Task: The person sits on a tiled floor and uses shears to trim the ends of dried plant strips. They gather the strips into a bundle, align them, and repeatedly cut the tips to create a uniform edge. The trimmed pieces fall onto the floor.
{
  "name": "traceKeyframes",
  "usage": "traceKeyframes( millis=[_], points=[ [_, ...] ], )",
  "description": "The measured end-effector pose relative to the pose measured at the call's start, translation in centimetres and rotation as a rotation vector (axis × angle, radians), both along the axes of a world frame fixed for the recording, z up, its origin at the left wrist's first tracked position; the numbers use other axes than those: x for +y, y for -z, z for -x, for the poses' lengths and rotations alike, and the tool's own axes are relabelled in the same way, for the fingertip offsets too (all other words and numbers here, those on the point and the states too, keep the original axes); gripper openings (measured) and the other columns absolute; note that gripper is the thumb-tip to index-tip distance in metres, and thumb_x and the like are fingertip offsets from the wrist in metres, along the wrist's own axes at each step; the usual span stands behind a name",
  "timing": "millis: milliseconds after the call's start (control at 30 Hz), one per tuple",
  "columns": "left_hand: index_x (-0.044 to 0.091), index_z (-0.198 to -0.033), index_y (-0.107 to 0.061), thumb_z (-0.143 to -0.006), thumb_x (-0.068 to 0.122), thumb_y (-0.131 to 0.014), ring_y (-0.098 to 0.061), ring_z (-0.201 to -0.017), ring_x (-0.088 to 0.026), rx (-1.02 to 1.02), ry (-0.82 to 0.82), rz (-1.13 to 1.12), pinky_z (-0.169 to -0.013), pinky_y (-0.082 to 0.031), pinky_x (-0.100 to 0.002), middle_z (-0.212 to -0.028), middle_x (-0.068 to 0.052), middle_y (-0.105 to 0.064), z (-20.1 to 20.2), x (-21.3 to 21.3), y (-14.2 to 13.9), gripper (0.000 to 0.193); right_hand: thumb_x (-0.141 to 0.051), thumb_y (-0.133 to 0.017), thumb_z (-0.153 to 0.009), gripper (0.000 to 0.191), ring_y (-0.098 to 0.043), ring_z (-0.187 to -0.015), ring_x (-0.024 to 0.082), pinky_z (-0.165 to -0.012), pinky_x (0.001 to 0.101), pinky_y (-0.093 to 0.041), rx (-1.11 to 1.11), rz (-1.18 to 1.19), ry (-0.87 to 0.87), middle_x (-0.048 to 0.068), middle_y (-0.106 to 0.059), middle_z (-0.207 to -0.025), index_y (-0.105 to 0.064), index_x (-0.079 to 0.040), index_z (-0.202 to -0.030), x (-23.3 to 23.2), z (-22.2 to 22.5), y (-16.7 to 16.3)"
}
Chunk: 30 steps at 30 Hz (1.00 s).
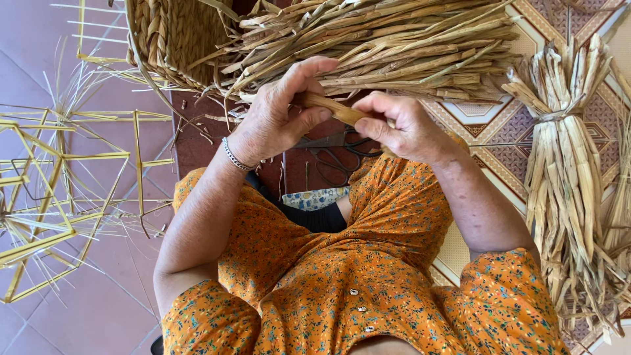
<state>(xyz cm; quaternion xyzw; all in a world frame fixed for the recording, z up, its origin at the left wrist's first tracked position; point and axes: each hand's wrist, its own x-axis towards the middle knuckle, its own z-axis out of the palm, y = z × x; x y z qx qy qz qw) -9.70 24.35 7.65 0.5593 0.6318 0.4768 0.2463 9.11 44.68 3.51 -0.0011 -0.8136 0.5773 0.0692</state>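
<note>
My left hand (279, 115) and my right hand (401, 128) both grip a flat tan straw strand (332, 108) held between them above my lap. The left hand's fingers curl over the strand's left end; a silver bracelet sits on that wrist. My right thumb presses on the strand's right part. Just beyond the hands lies a thick pile of dried straw stalks (388, 46) fanning out from a partly woven basket (174, 36). Black scissors (338, 161) lie on the floor below my hands.
A tied bundle of dried straw (565, 164) lies at the right on a patterned tile floor. A yellow wire frame (59, 177) with thin straws stands at the left. My orange floral dress fills the lower middle.
</note>
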Motion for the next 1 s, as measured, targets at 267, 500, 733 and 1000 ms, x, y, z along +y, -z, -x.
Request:
traceKeyframes(
  millis=[267,500,733,1000],
  points=[
    [0.007,-0.122,-0.069,-0.099,0.020,-0.080,-0.071,-0.094,-0.025,0.360,-0.091,-0.087,-0.082,-0.058,-0.037,-0.107,-0.010,-0.073,1.8,-1.4,-1.5,0.028,-0.003,-0.063,-0.108,0.013,-0.067,-0.078,0.010,-0.064,0.0237,-0.055,0.062,-0.080,0.168,0.003,-0.070,-0.090,-0.068,-0.002,-0.120,3.9,-2.6,-1.0],
    [0.001,-0.128,-0.065,-0.104,0.024,-0.075,-0.069,-0.100,-0.030,0.372,-0.039,-0.181,-0.084,-0.058,-0.038,-0.114,-0.015,-0.069,-0.3,0.0,-0.5,0.035,-0.001,-0.057,-0.109,0.032,-0.072,-0.103,0.013,-0.090,0.0236,-0.060,0.129,-0.110,0.099,0.011,-0.070,-0.122,-0.058,0.002,-0.141,1.3,-1.6,-1.7],
    [0.006,-0.107,-0.070,-0.111,0.002,-0.071,-0.069,-0.086,-0.015,0.424,-0.385,-0.224,-0.073,-0.056,-0.030,-0.099,-0.005,-0.072,2.9,-1.1,1.0,0.006,-0.013,-0.071,-0.101,0.028,-0.065,-0.080,0.010,-0.070,0.0231,-0.054,-0.183,0.108,-0.033,0.005,-0.069,-0.091,-0.066,0.001,-0.125,4.0,-0.6,1.6],
    [0.000,-0.103,-0.070,-0.115,-0.003,-0.068,-0.061,-0.079,-0.009,0.411,-0.658,-0.256,-0.067,-0.049,-0.024,-0.094,-0.006,-0.070,10.6,-6.5,3.3,0.012,-0.024,-0.075,-0.099,0.031,-0.063,-0.073,0.006,-0.062,0.0249,-0.051,-0.212,-0.184,0.209,0.003,-0.072,-0.086,-0.073,-0.003,-0.121,6.6,-3.5,2.5]
  ],
)
